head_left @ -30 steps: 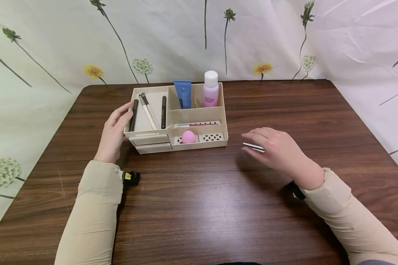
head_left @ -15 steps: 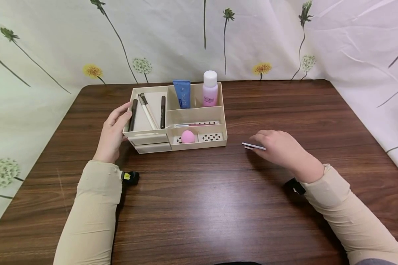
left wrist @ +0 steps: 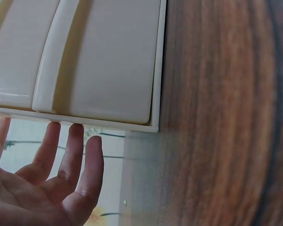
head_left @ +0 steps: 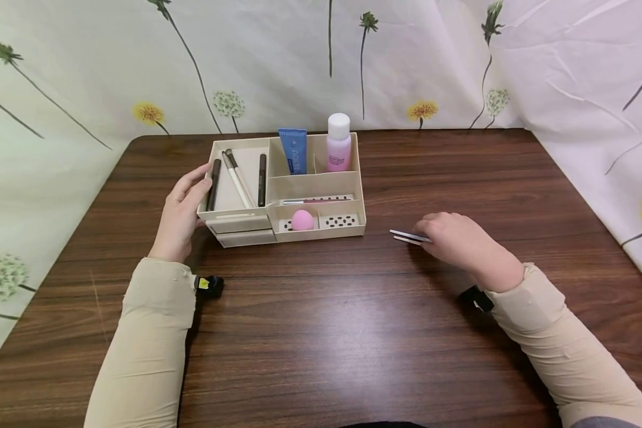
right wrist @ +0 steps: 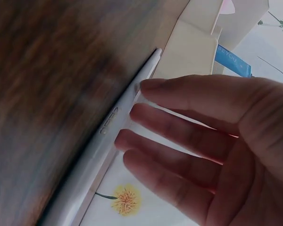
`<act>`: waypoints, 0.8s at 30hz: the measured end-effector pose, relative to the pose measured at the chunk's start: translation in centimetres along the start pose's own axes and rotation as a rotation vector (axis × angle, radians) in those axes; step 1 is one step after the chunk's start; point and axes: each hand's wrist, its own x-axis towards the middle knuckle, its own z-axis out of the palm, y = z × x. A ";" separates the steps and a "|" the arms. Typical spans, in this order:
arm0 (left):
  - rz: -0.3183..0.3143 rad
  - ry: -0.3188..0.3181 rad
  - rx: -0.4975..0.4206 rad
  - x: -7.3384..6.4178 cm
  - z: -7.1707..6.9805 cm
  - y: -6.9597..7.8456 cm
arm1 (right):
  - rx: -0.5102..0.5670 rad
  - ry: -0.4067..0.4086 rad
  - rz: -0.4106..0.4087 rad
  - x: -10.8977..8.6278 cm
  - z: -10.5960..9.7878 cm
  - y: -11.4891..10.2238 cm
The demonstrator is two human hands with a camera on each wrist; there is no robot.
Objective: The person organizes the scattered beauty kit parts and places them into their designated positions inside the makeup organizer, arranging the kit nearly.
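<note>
A cream desk organizer [head_left: 314, 236] stands at the back of the table, with two drawers at its front left. My left hand [head_left: 179, 220] is at its left side; in the left wrist view, fairly straight fingers [left wrist: 74, 146] touch its outer wall. To the right of the organizer, my right hand [head_left: 455, 244] is low over the table, beside two slim pale sticks whose right ends it hides. In the right wrist view, its thumb and fingertips touch a slim white lettered stick [right wrist: 96, 141] with a tapered end. The lettering is too blurred to read.
The organizer carries two makeup brushes [head_left: 239, 181], dark pens [head_left: 262, 180], a blue tube [head_left: 295, 151], a pink bottle [head_left: 339, 151], a thin reddish stick [head_left: 323, 201] and a pink sponge [head_left: 302, 220]. Behind the brown table [head_left: 321, 333] hangs a flowered cloth [head_left: 289, 59].
My right hand has shifted slightly right and lower, exposing more of the pale sticks. The left hand and the organizer hold nearly the same position.
</note>
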 end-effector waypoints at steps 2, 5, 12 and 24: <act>0.000 -0.003 -0.004 0.0 0.0 0.0 | 0.002 -0.011 0.006 0.0 0.0 0.1; -0.003 -0.006 -0.010 0.1 0.0 0.0 | 0.007 -0.025 0.019 0.1 0.1 0.3; -0.003 -0.007 0.007 0.1 0.0 0.2 | 0.006 -0.054 0.034 0.0 0.3 0.5; -0.012 -0.009 -0.017 0.1 -0.1 0.0 | -0.068 -0.048 0.068 0.2 0.6 0.4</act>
